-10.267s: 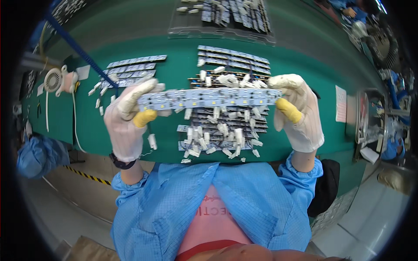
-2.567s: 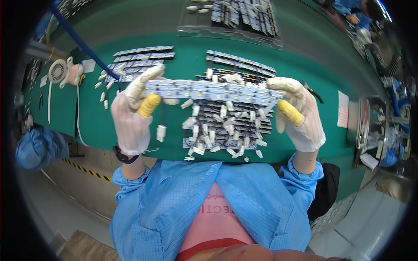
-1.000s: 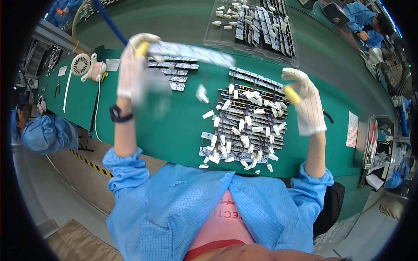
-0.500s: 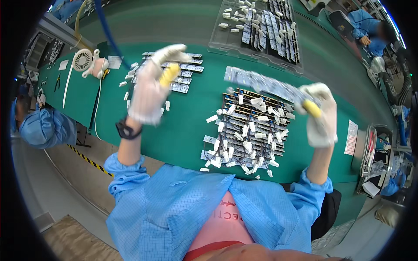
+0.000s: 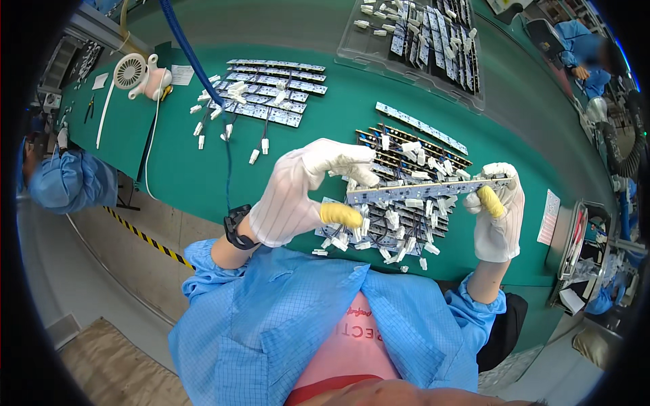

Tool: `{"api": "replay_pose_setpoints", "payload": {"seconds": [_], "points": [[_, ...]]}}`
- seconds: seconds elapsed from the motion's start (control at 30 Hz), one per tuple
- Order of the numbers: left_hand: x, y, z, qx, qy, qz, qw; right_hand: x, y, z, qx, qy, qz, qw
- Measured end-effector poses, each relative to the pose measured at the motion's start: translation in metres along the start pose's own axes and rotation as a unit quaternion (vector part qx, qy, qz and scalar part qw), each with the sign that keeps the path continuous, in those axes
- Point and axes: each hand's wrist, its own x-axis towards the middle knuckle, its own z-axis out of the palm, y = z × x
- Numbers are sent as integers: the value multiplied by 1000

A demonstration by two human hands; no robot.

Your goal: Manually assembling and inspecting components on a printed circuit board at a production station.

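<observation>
Right hand (image 5: 500, 215) is clamped on one end of a circuit strip (image 5: 399, 193). Left hand (image 5: 292, 189) kinda gapes, fingers apart, around the other. Wired boards (image 5: 396, 162) sprawl between them.

Right hand (image 5: 500, 216) has the far-right end of a circuit strip (image 5: 413, 191), and that strip spans crosswise above the pile of strips (image 5: 399, 163) on the counter (image 5: 338, 128)! Over to the left hand (image 5: 291, 189), thumb and fingers apart around the strip's left end, contact unclear. Just behind the pile, one lone strip (image 5: 421, 128); behind that, the tray (image 5: 369, 47) with more strips in it. Left of the pile, well apart, a second group of strips (image 5: 291, 81); farther left, the fan (image 5: 130, 71). Out right, a paper sheet (image 5: 549, 215), then a bin (image 5: 575, 230) beside it!
</observation>
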Motion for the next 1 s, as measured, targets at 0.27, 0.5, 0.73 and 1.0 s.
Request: {"api": "replay_pose_setpoints", "payload": {"seconds": [0.27,0.5,0.73,1.0], "points": [[3,-1,-3,169,57,134,975,-2,1,6,64,19,14,998],[-3,12,-6,22,102,-49,993,-6,-6,4,-3,-47,-34,998],[-5,5,-8,56,102,28,993,-9,-7,-5,-50,-42,-34,997],[-2,6,-16,79,122,35,989,-9,-10,-2,-81,-59,-78,992]]}}
